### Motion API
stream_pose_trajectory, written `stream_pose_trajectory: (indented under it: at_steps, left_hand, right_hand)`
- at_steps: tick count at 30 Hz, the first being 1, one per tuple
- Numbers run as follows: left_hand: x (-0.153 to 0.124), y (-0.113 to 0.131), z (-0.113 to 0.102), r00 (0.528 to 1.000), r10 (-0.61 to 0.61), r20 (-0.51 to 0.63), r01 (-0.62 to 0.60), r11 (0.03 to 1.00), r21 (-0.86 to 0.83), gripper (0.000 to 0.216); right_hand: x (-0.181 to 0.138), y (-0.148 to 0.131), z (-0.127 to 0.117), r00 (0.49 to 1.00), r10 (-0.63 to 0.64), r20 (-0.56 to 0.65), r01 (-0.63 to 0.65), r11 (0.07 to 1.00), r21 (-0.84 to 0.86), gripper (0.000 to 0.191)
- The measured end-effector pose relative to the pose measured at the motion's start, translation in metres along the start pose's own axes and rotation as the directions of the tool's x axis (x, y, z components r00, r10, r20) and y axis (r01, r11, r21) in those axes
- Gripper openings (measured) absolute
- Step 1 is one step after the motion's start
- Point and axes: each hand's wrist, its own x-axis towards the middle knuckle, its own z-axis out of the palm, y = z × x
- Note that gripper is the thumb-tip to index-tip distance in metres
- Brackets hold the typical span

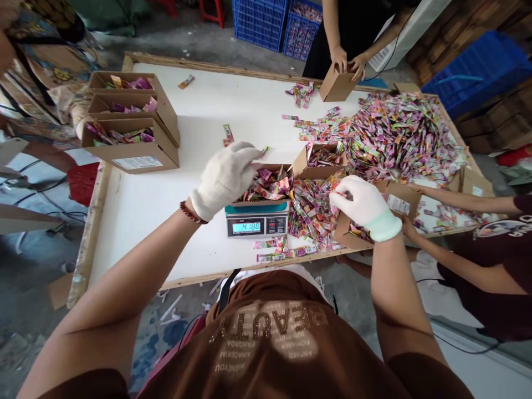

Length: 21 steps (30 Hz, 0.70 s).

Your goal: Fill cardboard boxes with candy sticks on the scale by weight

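Observation:
My left hand [226, 176], in a white glove, hovers over the left end of a cardboard box [270, 185] full of colourful candy sachets, fingers bent onto the sachets. The box rests on a small digital scale [256, 223] whose display reads 4188. My right hand [359, 204], also gloved, pinches a few sachets from a loose heap of sachets [311, 213] just right of the scale.
A big pile of sachets [399, 136] covers the white table [199, 122] at right. Three filled boxes [131, 141] stand at far left. A person opposite holds a box [336, 84]; another person's arms [453, 199] reach in from the right. Blue crates [260, 22] stand behind.

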Motion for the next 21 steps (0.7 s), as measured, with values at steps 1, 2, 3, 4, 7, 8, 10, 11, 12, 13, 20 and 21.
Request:
stream_pose_trajectory:
  at_steps: [1,2,3,4,7,8,10,11,12,13,20,21]
  left_hand:
    - [0.000,-0.015,0.001,0.996,-0.084,-0.014,0.085,0.986,0.146,0.036]
    - [0.001,-0.030,0.002,0.983,-0.182,-0.010,0.178,0.947,0.268,0.042]
    - [0.002,-0.044,0.002,0.960,-0.278,0.019,0.253,0.898,0.360,0.045]
    - [0.003,-0.054,0.002,0.934,-0.353,0.061,0.296,0.856,0.423,0.044]
    - [0.011,-0.057,-0.007,0.906,-0.400,0.138,0.294,0.830,0.473,0.035]
    - [0.014,-0.049,-0.012,0.922,-0.368,0.121,0.274,0.841,0.467,0.035]
    - [0.022,-0.027,-0.024,0.958,-0.282,0.054,0.227,0.859,0.459,0.035]
    - [0.026,-0.017,-0.029,0.969,-0.244,0.036,0.200,0.864,0.463,0.035]
    - [0.031,-0.011,-0.032,0.974,-0.225,0.033,0.182,0.859,0.479,0.035]
    - [0.035,-0.008,-0.033,0.970,-0.238,0.055,0.178,0.842,0.510,0.036]
    - [0.035,-0.058,-0.018,0.812,-0.492,0.313,0.222,0.757,0.614,0.035]
    - [0.032,-0.059,-0.021,0.821,-0.487,0.297,0.226,0.755,0.615,0.036]
  right_hand:
    - [-0.003,0.012,0.004,0.996,0.079,0.027,-0.078,0.996,-0.047,0.015]
    - [-0.004,0.022,0.009,0.989,0.145,0.040,-0.143,0.988,-0.062,0.023]
    - [-0.003,0.027,0.015,0.981,0.185,0.049,-0.184,0.982,-0.037,0.036]
    - [-0.001,0.029,0.022,0.979,0.198,0.056,-0.199,0.980,0.023,0.046]
    - [0.015,0.007,0.041,0.995,0.100,0.028,-0.104,0.965,0.242,0.042]
    - [0.023,-0.006,0.046,0.999,0.042,-0.011,-0.037,0.960,0.276,0.039]
    - [0.042,-0.037,0.054,0.990,-0.103,-0.093,0.124,0.954,0.271,0.032]
    - [0.052,-0.052,0.057,0.977,-0.180,-0.117,0.205,0.944,0.257,0.030]
    - [0.063,-0.066,0.061,0.960,-0.250,-0.126,0.274,0.930,0.243,0.028]
    - [0.073,-0.078,0.065,0.946,-0.302,-0.117,0.322,0.919,0.229,0.027]
    - [0.120,-0.071,0.102,0.993,0.113,0.021,-0.107,0.976,-0.192,0.038]
    - [0.123,-0.061,0.106,0.986,0.162,0.045,-0.148,0.963,-0.227,0.040]
